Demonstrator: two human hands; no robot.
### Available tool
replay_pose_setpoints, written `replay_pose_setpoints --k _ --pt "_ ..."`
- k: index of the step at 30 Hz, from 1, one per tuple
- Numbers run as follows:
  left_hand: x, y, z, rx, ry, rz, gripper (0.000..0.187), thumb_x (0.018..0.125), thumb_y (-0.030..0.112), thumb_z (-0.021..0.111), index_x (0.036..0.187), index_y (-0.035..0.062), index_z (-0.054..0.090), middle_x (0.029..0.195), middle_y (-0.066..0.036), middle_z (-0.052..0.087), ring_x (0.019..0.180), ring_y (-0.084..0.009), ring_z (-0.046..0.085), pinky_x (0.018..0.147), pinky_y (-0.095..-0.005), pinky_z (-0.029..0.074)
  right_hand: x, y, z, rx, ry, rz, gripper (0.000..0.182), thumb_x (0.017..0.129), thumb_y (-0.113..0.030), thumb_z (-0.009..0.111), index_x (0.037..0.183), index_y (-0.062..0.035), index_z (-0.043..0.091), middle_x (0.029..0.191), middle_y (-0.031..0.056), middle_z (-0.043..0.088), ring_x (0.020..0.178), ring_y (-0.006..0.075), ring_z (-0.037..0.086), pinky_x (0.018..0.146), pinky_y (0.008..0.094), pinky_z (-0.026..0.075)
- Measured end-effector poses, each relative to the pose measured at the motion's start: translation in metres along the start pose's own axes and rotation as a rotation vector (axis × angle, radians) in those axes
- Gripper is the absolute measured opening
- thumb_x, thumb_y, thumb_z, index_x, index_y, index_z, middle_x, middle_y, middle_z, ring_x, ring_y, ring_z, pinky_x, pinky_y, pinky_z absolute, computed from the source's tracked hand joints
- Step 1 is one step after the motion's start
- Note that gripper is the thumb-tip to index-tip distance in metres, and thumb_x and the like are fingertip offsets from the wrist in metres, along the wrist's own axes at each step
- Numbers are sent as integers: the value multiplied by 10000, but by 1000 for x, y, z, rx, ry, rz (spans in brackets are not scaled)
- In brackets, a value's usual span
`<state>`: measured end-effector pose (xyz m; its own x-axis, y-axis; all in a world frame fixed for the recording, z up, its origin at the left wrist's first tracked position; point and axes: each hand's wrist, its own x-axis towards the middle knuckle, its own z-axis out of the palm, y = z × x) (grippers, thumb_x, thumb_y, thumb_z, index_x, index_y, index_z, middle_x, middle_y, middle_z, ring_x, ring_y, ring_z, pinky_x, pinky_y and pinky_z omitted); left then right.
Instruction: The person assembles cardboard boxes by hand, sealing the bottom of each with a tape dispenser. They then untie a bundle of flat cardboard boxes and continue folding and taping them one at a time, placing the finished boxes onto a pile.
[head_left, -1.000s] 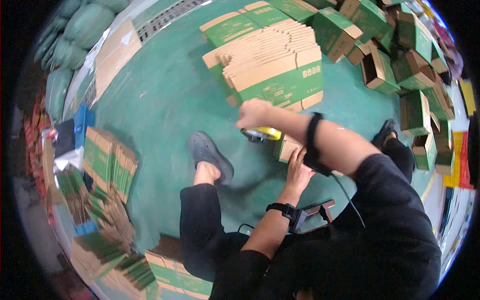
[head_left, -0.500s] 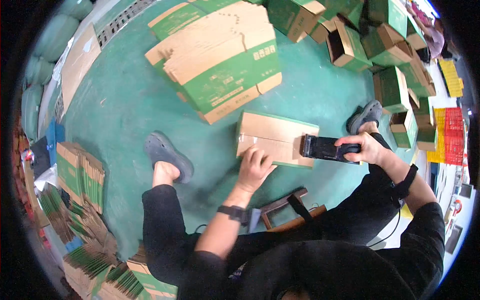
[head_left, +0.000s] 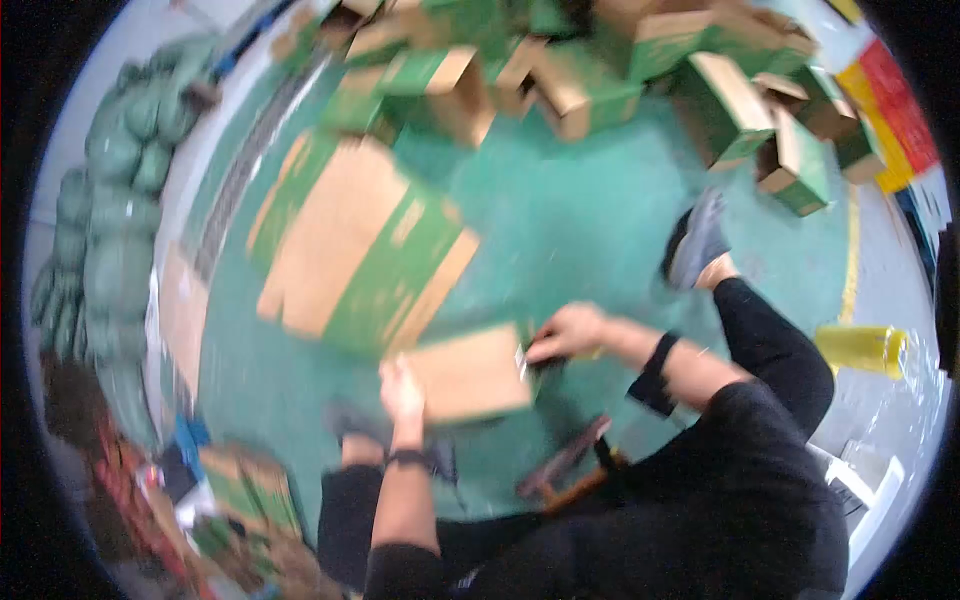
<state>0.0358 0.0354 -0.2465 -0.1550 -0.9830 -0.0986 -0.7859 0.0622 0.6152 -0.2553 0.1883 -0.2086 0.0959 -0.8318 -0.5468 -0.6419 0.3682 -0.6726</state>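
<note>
A small cardboard box (head_left: 465, 375), plain brown on its upper face, sits between my feet above the green floor, blurred by motion. My left hand (head_left: 402, 390) grips its left end, fingers over the edge. At the opposite end is my right hand (head_left: 572, 332), closed around a black tape dispenser (head_left: 548, 358). Most of the dispenser is hidden by the hand, and its front is against the box's right end. Whitish tape (head_left: 522, 360) shows at that end.
Flattened green-and-brown cartons (head_left: 350, 240) lie stacked ahead on the left. Finished-looking boxes (head_left: 590, 90) are heaped at the back and right. A low wooden stool (head_left: 565, 465) is by my legs. More flat cardboard (head_left: 255, 490) stands at lower left; green sacks (head_left: 125, 240) line the left side.
The view has swung to the right. My right hand and the dispenser have gone from the box's top to its right end. My left hand has shifted from the near side to the left end.
</note>
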Motion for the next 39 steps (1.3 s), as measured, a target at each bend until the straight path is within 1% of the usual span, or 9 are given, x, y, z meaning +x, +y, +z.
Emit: replay_pose_setpoints --k 3,6,9,11,16,20,24,31,39 --pt "-2 68 -20 403 -197 -90 500 888 407 313 1154 2 436 1032 -285 523 977 -379 513 828 -458 399 6 -11 26 66 9 224 895 593 -801 408 936 -3 620 939 192 602 906 324 567 775 408 445" --pt "37 146 -14 292 -171 395 455 868 402 382 1099 25 491 815 -234 597 766 -393 576 706 -476 435 -25 12 13 393 224 264 825 611 -722 509 939 29 612 948 195 600 919 289 570 811 388 429" --pt "43 349 -32 -270 -198 1203 510 806 336 519 1246 100 415 1313 -132 357 1206 -298 341 958 -392 312 -85 28 -28 1128 756 11 471 738 -357 650 1039 -2 577 976 79 603 895 136 554 774 276 445" --pt "33 440 -53 -258 402 1603 621 788 372 540 1311 126 312 1364 -107 279 1262 -313 232 986 -523 179 -118 24 -59 1482 1061 -140 497 804 -260 582 1229 -64 413 996 27 528 806 122 508 623 288 460" --pt "159 312 -11 8 403 919 579 769 202 581 1245 -6 326 1320 -204 282 1216 -353 275 992 -448 239 -147 -16 -93 1239 934 -155 559 734 -274 634 1173 -2 420 1017 71 537 924 137 498 808 241 398" --pt "177 132 -19 566 121 316 843 693 205 666 1340 45 150 1406 -147 103 1298 -330 75 988 -570 159 -119 -11 -62 1526 879 -383 591 762 -456 574 1149 -36 425 843 8 517 584 100 495 626 248 416" --pt "185 49 -21 665 74 406 922 667 320 685 1357 90 117 1417 -125 75 1306 -317 34 971 -600 137 -75 -13 -50 2236 464 -434 662 738 -551 540 1104 -5 458 773 -2 479 677 103 469 641 261 415" --pt "119 58 -37 586 167 562 579 701 162 641 1227 106 405 1140 -154 480 1075 -310 440 876 -461 359 -41 -56 -26 1852 160 -408 441 780 -272 612 1119 -35 462 1039 86 573 968 185 537 891 347 385" --pt "-37 89 -49 215 -322 997 214 603 16 656 805 65 608 715 -101 552 667 -283 547 586 -361 443 -46 -26 -31 -243 961 -353 544 625 -500 662 735 1 482 662 134 504 709 319 522 847 396 349"
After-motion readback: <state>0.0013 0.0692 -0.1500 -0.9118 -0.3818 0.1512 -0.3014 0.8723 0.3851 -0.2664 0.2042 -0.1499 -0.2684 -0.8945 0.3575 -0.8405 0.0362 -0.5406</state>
